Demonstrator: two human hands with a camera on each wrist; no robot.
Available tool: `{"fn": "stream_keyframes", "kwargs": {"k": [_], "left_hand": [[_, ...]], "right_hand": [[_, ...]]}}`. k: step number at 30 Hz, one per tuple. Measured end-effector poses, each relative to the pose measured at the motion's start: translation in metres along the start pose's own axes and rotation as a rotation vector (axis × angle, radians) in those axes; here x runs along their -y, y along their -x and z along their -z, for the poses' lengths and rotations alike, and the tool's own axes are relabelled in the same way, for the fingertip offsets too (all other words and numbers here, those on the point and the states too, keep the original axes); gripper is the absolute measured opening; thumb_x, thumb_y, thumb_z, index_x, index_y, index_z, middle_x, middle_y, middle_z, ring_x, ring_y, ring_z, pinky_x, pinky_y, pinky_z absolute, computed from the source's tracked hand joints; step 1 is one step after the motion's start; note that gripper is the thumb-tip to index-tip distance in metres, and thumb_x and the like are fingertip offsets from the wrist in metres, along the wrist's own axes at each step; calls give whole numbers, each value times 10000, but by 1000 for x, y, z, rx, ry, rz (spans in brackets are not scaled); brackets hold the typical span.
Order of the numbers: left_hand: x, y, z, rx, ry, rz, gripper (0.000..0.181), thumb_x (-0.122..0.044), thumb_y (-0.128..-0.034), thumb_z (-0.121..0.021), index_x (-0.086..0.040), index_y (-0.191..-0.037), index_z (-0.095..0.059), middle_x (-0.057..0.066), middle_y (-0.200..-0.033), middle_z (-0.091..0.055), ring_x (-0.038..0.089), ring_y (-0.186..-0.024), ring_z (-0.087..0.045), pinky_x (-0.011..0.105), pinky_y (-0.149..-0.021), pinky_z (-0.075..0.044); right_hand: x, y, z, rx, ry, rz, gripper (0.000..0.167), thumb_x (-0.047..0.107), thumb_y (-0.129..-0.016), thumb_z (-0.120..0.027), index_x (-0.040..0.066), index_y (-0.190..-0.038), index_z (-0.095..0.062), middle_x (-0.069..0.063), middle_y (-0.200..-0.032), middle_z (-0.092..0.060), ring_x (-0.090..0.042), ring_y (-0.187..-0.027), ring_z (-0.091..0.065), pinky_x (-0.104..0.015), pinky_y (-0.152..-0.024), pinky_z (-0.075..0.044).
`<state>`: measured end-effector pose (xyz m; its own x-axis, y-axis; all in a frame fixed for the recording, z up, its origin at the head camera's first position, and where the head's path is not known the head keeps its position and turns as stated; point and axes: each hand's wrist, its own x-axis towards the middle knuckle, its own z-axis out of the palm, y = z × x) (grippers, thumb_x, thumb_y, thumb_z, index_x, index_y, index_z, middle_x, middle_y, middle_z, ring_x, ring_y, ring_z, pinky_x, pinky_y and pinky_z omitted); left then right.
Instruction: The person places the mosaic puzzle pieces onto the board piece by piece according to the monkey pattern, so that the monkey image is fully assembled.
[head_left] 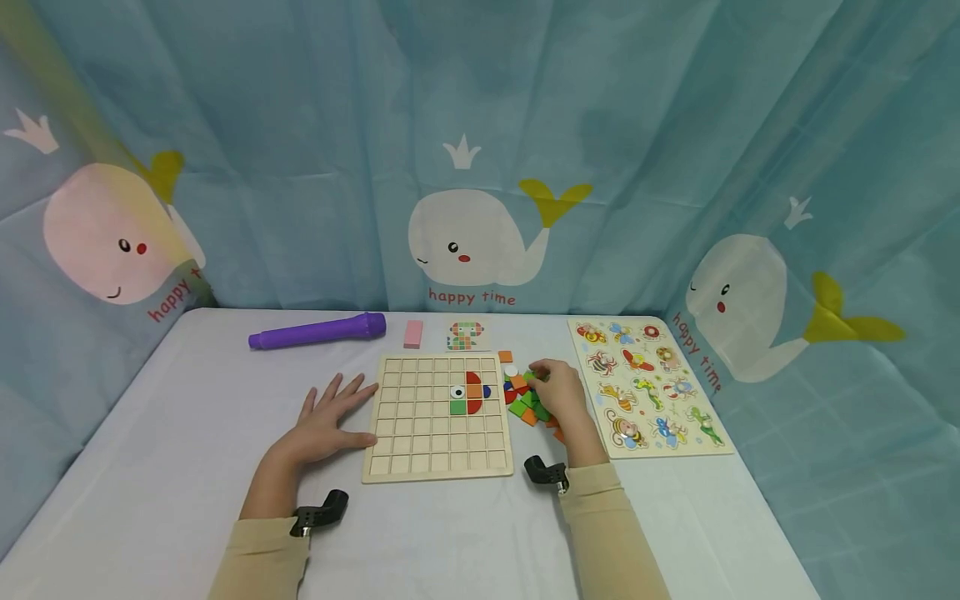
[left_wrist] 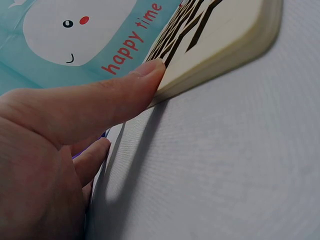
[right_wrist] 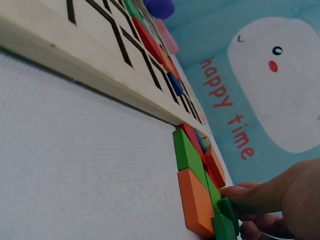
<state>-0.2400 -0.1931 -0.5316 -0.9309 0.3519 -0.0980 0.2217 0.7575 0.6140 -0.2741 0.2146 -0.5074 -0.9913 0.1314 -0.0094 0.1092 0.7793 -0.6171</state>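
Note:
A wooden grid board (head_left: 420, 425) lies on the table. Toward its right side sit red semicircles (head_left: 474, 407), an orange square (head_left: 474, 391), a green square (head_left: 458, 407), a white eye piece (head_left: 457, 392) and a blue semicircle (head_left: 487, 392). My left hand (head_left: 322, 429) is spread at the board's left edge, its thumb (left_wrist: 145, 75) resting on the rim. At the right, my right hand (head_left: 561, 392) has bent fingers in a pile of coloured pieces (head_left: 528, 398). Its thumb (right_wrist: 250, 196) touches the pile beside a dark green piece (right_wrist: 227, 212); whether it pinches one is hidden.
Behind the board lie a purple stick (head_left: 318, 333), a pink block (head_left: 413, 334) and a pattern card (head_left: 467, 336). An insect puzzle board (head_left: 645, 417) lies right of my right hand. A blue whale-print curtain (head_left: 337, 208) surrounds the table's back and sides.

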Motion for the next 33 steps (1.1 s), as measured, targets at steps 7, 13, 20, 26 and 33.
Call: {"fn": "stream_keyframes", "kwargs": {"k": [7,13,20,26,33], "left_hand": [[-1,0,0,1,9,-3,988,-587,-760,-793,-191,-1569,-387,159,-1682,-189,437,-1555,48,658,-1187,167],[0,0,0,0,8,-2,988,-585,-758,-795,-186,-1567,-391,158,-1682,-192,436,-1555,46,656,-1188,166],[0,0,0,0,8,-3,993,-592,-757,-790,-187,-1569,-387,158,-1683,-189,432,-1556,53,653,-1187,172],[1,2,0,1,14,-3,994,-588,-756,-794,-184,-1568,-387,164,-1682,-186,438,-1554,54,655,-1187,173],[1,1,0,0,10,-5,991,-600,-761,-786,-194,-1571,-383,157,-1684,-185,433,-1556,53,654,-1188,169]], "right_hand": [[-2,0,-1,-14,19,-12,266,223,-919,-757,88,-1148,-750,-120,-1170,-714,-283,-1045,-649,-444,-882,-559],[-3,0,-2,-11,28,-8,208,229,-925,-749,86,-1076,-756,-143,-1113,-668,-280,-982,-610,-437,-836,-546],[-3,-3,-4,20,12,-24,228,247,-933,-741,89,-1096,-723,-150,-1118,-616,-278,-982,-557,-417,-832,-521],[-3,-4,-5,-14,-13,-28,219,239,-902,-781,87,-1010,-666,-133,-1061,-596,-271,-939,-549,-392,-795,-508],[3,-3,-3,-20,-119,-25,232,310,-909,-770,118,-974,-658,-83,-1021,-646,-240,-886,-570,-328,-725,-502]]}}
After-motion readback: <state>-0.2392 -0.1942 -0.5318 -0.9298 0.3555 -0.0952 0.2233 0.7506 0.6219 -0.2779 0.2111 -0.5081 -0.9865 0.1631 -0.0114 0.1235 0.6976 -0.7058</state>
